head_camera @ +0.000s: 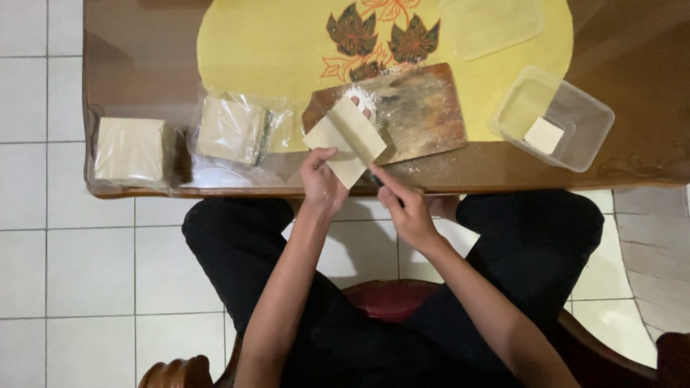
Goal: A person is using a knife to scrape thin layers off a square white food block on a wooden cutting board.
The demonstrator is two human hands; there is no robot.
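While white floor tiles [43, 273] surround the seated person, a brown wooden table [136, 57] carries a yellow oval mat [273, 43]. Left hand [321, 179] pinches pale square dough sheets [346, 140] over a floured wooden cutting board [410, 108] at the table's near edge; right hand [404, 208] grips a dark thin tool [376, 179] just beneath them. Clear plastic tub [568, 108] sits well right, wrapped sheet stacks [233, 129] left.

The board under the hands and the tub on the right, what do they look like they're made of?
The board looks like wood: brown, worn, matt, dusted with white powder, probably flour. The tub looks like clear plastic: you can see the table and a pale square piece through its thin walls.
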